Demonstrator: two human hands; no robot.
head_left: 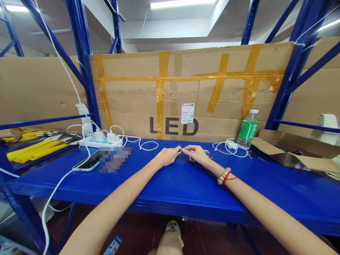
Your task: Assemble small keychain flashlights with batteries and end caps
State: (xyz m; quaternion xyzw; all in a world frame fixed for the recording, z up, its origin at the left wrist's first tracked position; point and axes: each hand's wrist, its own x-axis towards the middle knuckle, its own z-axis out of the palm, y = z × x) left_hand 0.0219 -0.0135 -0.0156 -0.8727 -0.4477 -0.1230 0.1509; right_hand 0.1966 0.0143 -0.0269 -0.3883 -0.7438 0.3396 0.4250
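Note:
Both forearms reach out over the blue tabletop [164, 191], and the fingertips come together near its middle. My left hand [169, 157] is closed, with thumb and fingers pinching a tiny dark piece [180, 151] too small to name. From the right, my right hand [197, 154] meets it, its thumb and forefinger pinched at the same piece and the other fingers curled. Behind the right hand lie some small metallic and white bits [207, 153], partly hidden by it. A beaded bracelet [224, 176] with red cord circles my right wrist.
A white power strip [102, 142] with plugs and cables stands left, near a phone [87, 162]. Yellow-handled tools [39, 150] lie farther left. At right are a coiled white cable [230, 146], a water bottle [248, 129] and an open cardboard box [294, 152]. Taped cardboard [127, 102] closes the back.

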